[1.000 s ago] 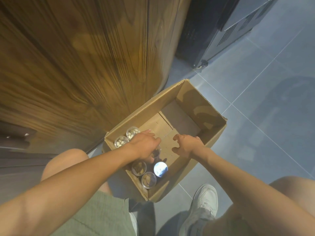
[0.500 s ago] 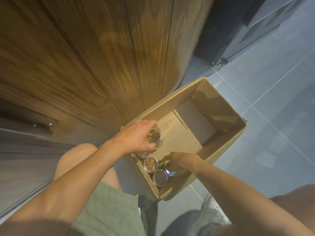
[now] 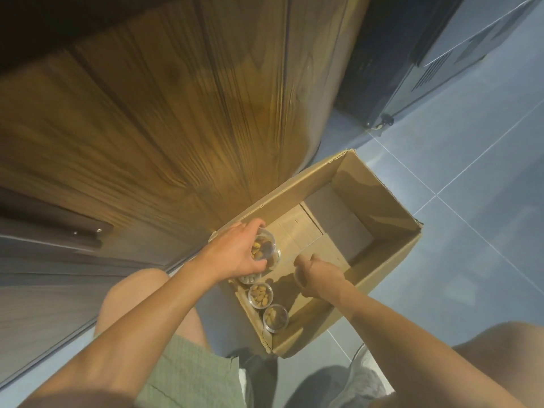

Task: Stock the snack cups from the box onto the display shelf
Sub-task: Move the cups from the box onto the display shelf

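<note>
An open cardboard box (image 3: 371,192) sits on the floor against a wooden panel. My left hand (image 3: 235,254) grips a clear snack cup of nuts (image 3: 266,249), lifted above the box's near left corner. Below it, three more cups stand in a row along the box's near wall: one partly hidden under my hand (image 3: 248,280), one of almonds (image 3: 260,295) and one darker (image 3: 275,318). My right hand (image 3: 316,273) is inside the box with its fingers curled down round another cup, which is mostly hidden; only a curved rim shows at its fingers.
The wooden cabinet side (image 3: 176,128) rises to the left of the box. A dark appliance (image 3: 441,54) on a caster stands at the back right. Blue-grey tiled floor (image 3: 471,231) lies to the right. My knees and a white shoe (image 3: 362,381) are close to the box.
My left hand has lifted a cup of nuts out of the box. My right hand moved down onto the shiny-lidded cup, which is now hidden. The view shifted up.
</note>
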### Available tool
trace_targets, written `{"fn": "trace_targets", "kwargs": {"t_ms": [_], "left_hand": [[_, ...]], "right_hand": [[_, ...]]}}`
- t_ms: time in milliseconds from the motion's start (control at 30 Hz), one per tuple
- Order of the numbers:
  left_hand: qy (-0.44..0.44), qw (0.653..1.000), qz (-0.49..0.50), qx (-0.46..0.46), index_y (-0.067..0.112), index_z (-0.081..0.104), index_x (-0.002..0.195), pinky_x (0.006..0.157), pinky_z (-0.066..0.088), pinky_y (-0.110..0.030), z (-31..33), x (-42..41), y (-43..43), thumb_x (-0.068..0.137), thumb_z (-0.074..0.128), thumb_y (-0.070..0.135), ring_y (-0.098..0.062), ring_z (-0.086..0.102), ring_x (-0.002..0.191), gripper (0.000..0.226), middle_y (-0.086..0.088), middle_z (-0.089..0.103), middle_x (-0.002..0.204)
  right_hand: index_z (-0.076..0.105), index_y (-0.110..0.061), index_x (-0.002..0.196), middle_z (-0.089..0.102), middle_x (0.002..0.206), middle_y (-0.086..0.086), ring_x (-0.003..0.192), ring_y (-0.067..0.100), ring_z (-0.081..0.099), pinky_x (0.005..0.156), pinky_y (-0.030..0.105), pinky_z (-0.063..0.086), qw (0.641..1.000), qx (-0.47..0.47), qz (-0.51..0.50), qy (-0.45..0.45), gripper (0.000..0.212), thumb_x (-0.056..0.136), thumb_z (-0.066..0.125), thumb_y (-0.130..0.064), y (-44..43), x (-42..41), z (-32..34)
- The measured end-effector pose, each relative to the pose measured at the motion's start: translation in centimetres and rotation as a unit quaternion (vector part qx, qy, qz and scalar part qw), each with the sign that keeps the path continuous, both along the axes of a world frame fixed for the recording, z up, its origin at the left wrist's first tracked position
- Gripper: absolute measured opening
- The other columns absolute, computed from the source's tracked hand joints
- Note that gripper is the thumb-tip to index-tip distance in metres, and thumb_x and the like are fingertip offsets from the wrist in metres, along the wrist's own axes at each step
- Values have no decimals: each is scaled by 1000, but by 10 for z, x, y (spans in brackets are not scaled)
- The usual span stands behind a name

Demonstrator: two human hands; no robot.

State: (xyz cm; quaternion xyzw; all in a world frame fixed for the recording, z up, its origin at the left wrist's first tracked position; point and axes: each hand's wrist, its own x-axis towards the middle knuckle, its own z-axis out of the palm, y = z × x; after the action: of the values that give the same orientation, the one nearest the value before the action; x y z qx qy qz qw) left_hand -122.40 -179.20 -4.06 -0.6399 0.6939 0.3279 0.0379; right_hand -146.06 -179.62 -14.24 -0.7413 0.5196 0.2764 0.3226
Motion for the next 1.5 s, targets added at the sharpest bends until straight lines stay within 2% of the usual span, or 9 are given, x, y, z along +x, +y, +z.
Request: {"fn": "trace_targets", "kwargs": {"t_ms": [233,533,667,833,900,1000,1233,1400,1500], "left_hand": [[-2,999,44,3,28,46,134,97,46,-33,85,-21,5,79,76,45,-17,52,123,64,8,59,129],[3,997,79,20,35,44,131,88,53,-37,289,-42,10,77,73,51,-18,62,109,64,9,62,129],[7,996,88,9,34,44,132,86,51,-33,392,-52,19,79,72,48,-16,61,111,62,9,61,131],[7,993,118,-17,34,44,132,92,51,-36,502,-64,36,79,70,48,-16,59,115,60,9,60,130],[8,990,138,-24,34,44,132,91,52,-37,537,-68,48,80,70,48,-15,59,112,60,9,60,129],[10,985,171,-34,37,43,129,89,54,-40,575,-70,71,78,68,51,-14,60,108,58,10,60,127],[16,960,273,-57,36,47,125,83,57,-35,617,-62,141,81,71,46,-9,62,100,51,13,63,120],[29,937,341,-66,33,50,124,82,53,-26,635,-41,207,84,73,41,-7,61,100,47,13,63,118],[28,924,375,-71,35,49,123,82,53,-27,643,-22,254,83,74,42,-7,61,100,48,14,63,117]], "right_hand": [[37,-35,133,47,123,4,92,26,61,86,39,57,995,13,-71,-69,69,79,78,-32,-33,-31,100],[43,-36,120,53,109,-7,91,21,63,74,37,57,992,-45,-51,-109,57,72,71,-49,-52,-62,322],[36,-40,97,59,104,-15,88,16,63,74,38,57,984,-54,-64,-160,49,69,70,-61,-55,-75,427],[34,-36,103,61,96,-14,82,16,61,67,29,45,975,-74,-61,-202,55,75,74,-61,-54,-83,553],[37,-35,105,64,94,-11,81,18,63,69,32,50,971,-82,-55,-218,59,72,75,-66,-55,-82,589],[40,-40,107,68,96,-12,85,16,67,76,36,57,966,-91,-47,-237,63,64,75,-70,-55,-78,629],[42,-42,113,70,100,-15,87,7,68,79,31,57,954,-71,32,-289,67,59,79,-55,-40,-47,687],[41,-40,114,69,101,-14,84,-3,65,65,6,45,944,-55,98,-310,68,64,86,-49,0,-6,712],[41,-42,112,69,101,-12,86,0,66,70,14,50,937,-53,127,-321,69,61,85,-53,35,25,721]]}}
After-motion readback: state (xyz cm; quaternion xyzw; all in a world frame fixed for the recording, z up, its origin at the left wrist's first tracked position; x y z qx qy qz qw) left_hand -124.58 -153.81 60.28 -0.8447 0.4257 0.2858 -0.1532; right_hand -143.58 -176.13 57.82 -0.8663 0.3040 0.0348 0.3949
